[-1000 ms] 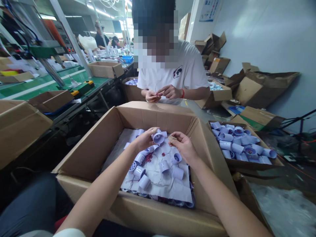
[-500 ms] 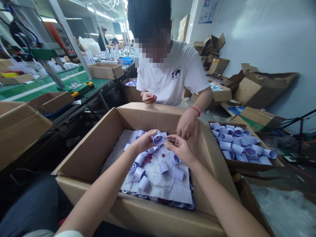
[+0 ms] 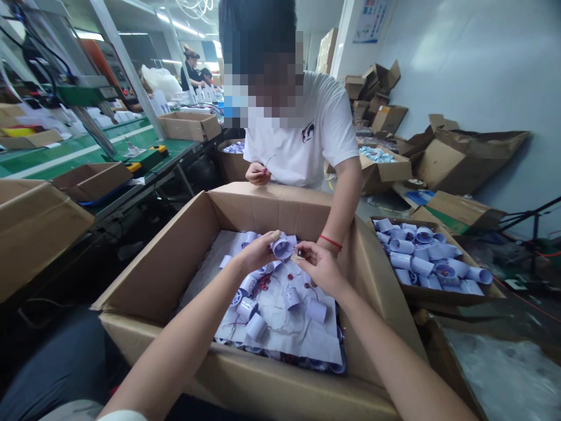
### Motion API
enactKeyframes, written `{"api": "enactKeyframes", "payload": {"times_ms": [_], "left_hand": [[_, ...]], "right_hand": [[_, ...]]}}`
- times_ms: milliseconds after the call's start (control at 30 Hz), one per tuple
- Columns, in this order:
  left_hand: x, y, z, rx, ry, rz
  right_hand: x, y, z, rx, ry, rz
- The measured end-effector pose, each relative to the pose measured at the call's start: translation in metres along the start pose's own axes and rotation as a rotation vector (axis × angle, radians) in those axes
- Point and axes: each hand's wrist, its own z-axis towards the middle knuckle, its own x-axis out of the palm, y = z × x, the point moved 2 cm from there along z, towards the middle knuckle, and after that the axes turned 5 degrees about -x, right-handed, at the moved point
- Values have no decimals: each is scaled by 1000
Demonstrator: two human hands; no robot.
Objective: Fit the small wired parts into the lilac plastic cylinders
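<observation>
Inside the large cardboard box, above its paper sheet, the left hand has its grip closed around a white plastic cup. The right hand, inside the same box, pinches with its grip a small dark part, just beside this cup's opening. Across the box stands a co-worker, with one arm inside it. Left of the box is a green bench.

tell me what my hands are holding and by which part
Your left hand holds a pale cylinder by its outer wall. Your right hand pinches a small dark piece; where on it is unclear.
</observation>
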Motion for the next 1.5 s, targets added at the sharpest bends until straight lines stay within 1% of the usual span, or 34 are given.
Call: {"api": "enactKeyframes", "payload": {"times_ms": [167, 333, 500, 600, 767, 900, 1000, 1167, 1267, 1400, 1500], "left_hand": [[2, 0, -2, 9, 7, 0], [7, 3, -4, -6, -24, 14], [12, 6, -6, 17, -77, 76], [15, 7, -7, 11, -81, 112], [18, 7, -9, 10, -95, 81], [19, 8, -8, 11, -77, 40], [18, 11, -6, 15, -49, 21], [18, 13, -5, 36, -18, 20], [20, 13, -5, 23, 3, 33], [22, 14, -5, 38, 3, 2], [22, 16, -3, 51, 6, -10]], "right_hand": [[2, 1, -2, -23, 32, 1], [0, 4, -2, -96, -47, -98], [0, 13, -3, -160, -78, -250], [1, 19, -5, -225, -82, -385], [4, 24, -7, -371, -33, -564], [6, 22, -8, -434, -53, -661], [9, 19, -9, -449, -75, -730], [11, 15, -10, -419, -76, -790], [12, 17, -10, -418, -85, -820], [13, 17, -10, -411, -32, -867], [13, 13, -8, -393, -13, -825]]}}
